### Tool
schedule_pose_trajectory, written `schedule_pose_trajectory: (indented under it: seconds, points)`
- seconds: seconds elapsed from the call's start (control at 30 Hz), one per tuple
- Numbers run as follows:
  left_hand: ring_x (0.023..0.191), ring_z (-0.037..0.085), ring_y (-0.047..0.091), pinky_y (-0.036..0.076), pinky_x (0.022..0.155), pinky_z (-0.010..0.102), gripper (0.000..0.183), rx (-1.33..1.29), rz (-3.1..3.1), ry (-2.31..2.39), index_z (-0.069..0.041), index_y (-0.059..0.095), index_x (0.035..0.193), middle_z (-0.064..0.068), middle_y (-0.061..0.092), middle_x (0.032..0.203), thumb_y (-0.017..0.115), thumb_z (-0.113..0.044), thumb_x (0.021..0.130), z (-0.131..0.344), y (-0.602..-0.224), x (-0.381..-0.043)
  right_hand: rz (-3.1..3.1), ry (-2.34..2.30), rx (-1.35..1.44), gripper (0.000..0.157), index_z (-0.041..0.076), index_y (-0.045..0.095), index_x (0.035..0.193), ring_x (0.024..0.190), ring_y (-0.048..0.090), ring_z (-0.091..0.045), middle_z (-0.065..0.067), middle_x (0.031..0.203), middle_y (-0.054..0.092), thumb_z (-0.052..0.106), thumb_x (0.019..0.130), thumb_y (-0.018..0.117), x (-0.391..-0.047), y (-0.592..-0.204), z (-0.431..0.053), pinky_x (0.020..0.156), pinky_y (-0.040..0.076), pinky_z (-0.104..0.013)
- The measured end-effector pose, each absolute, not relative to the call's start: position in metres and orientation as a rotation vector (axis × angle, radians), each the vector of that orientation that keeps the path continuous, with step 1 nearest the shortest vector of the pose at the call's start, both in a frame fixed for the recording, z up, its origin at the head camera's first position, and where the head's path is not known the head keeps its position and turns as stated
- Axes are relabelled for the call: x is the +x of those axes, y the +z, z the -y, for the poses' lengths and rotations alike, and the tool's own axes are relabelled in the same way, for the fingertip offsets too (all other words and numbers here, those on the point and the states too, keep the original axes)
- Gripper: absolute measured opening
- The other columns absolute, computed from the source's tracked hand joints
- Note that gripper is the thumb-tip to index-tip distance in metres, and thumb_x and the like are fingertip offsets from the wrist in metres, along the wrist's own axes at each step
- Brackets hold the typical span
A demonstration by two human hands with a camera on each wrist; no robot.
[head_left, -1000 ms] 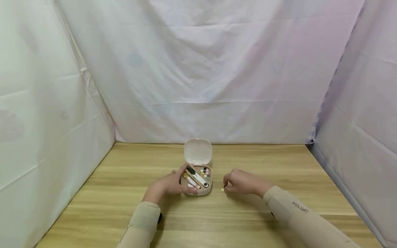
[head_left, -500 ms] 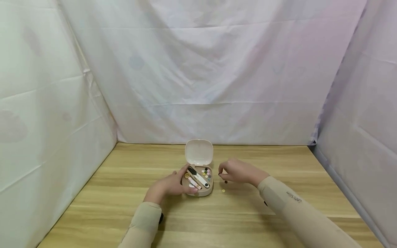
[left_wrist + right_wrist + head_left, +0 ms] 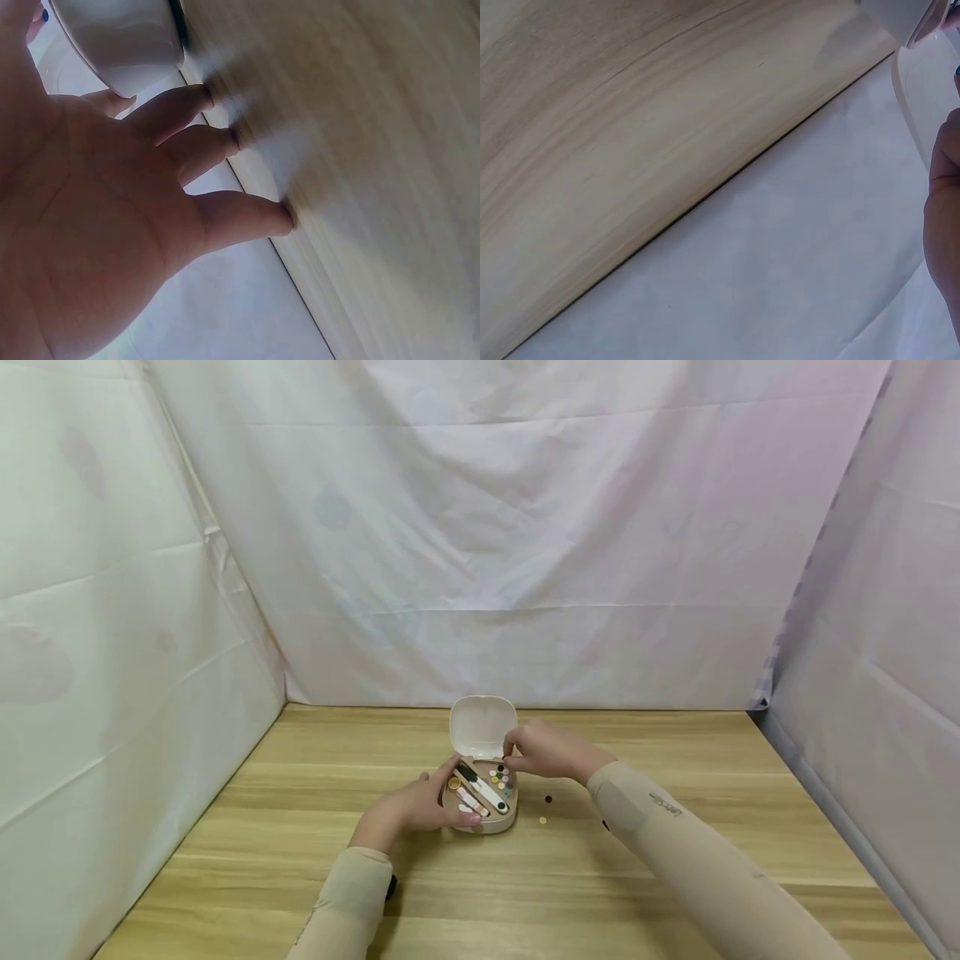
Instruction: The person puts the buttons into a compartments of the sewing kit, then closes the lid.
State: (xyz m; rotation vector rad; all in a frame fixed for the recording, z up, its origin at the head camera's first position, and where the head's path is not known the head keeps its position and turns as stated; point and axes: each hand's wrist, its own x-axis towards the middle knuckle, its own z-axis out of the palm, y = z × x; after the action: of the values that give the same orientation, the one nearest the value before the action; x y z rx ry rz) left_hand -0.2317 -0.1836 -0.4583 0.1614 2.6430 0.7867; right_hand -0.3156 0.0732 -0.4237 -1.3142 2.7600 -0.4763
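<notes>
Head view. I find the left hand [image 3: 420, 802] holding the case [image 3: 495, 828] by its left side, thumb over the front rim and index finger at the back corner; that hold matches the previous second. The lid [image 3: 482, 722] stands raised behind. The right hand [image 3: 549, 752] has changed position: it has left the table [image 3: 525, 893] and crossed to the back right of the case, thumb and index finger drawn narrow on a small dark piece [image 3: 505, 759]. It is above the compartment with the coloured pieces [image 3: 501, 778]; whether the fingertips touch the case, I cannot tell. The lift has uncovered a loose dark piece [image 3: 548, 799], which lies near a yellow piece [image 3: 543, 820] on the table, right of the case. My judgement: one piece has been carried to the case and is not yet released, while two remain outside.

Left wrist view. I note the left palm facing the camera, three fingers spread wide towards the table, the case beside them. The thumb is not shown. A dark-blue speck at the other hand's fingertips agrees with the pinch noted above.

Right wrist view. The right hand shows only at the margin, beside the lid; from here alone I cannot confirm its hold.
</notes>
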Motion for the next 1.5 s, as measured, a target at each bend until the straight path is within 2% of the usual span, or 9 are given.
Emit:
schedule_pose_trajectory:
  seconds: [0.27, 0.5, 0.7, 1.03, 1.5]
  points:
    - [0.157, 0.055, 0.032, 0.031, 0.121, 0.077, 0.12, 0.152, -2.645, 0.768, -0.038, 0.012, 0.172, 0.035, 0.026, 0.171, 0.081, -0.073, 0.08, 0.185, -0.459, -0.234, -2.757, -0.531, -1.233, 0.015, 0.007, 0.081, 0.104, 0.057, 0.046, -0.003, 0.004, 0.07, 0.066, 0.017, 0.1, 0.071, -0.321, -0.43, -0.068, 0.056, 0.044, -0.02]
    - [0.156, 0.056, 0.034, 0.033, 0.12, 0.076, 0.121, 0.153, -2.639, 0.762, -0.037, 0.011, 0.172, 0.035, 0.025, 0.171, 0.081, -0.073, 0.081, 0.186, -0.459, -0.233, -2.797, -0.553, -1.245, 0.01, 0.009, 0.081, 0.1, 0.065, 0.055, -0.001, 0.002, 0.086, 0.078, 0.015, 0.097, 0.073, -0.326, -0.444, -0.062, 0.062, 0.049, -0.019]
    - [0.157, 0.055, 0.032, 0.033, 0.12, 0.076, 0.12, 0.16, -2.636, 0.77, -0.037, 0.012, 0.172, 0.035, 0.026, 0.171, 0.08, -0.073, 0.081, 0.185, -0.458, -0.232, -2.77, -0.597, -1.21, 0.011, 0.01, 0.079, 0.098, 0.065, 0.06, 0.0, 0.008, 0.074, 0.075, 0.017, 0.099, 0.071, -0.326, -0.449, -0.056, 0.066, 0.052, -0.022]
    - [0.158, 0.054, 0.032, 0.033, 0.121, 0.076, 0.119, 0.171, -2.641, 0.774, -0.036, 0.012, 0.173, 0.035, 0.027, 0.171, 0.08, -0.072, 0.082, 0.185, -0.456, -0.231, -2.769, -0.592, -1.194, 0.011, 0.01, 0.079, 0.096, 0.061, 0.06, 0.002, 0.008, 0.07, 0.074, 0.017, 0.1, 0.071, -0.325, -0.453, -0.05, 0.065, 0.052, -0.02]
    - [0.16, 0.052, 0.029, 0.032, 0.122, 0.075, 0.119, 0.195, -2.642, 0.792, -0.034, 0.013, 0.173, 0.035, 0.03, 0.17, 0.081, -0.071, 0.082, 0.182, -0.457, -0.233, -2.787, -0.601, -1.245, 0.008, 0.009, 0.079, 0.092, 0.061, 0.058, 0.004, 0.005, 0.077, 0.074, 0.013, 0.097, 0.074, -0.323, -0.456, -0.05, 0.06, 0.051, -0.016]
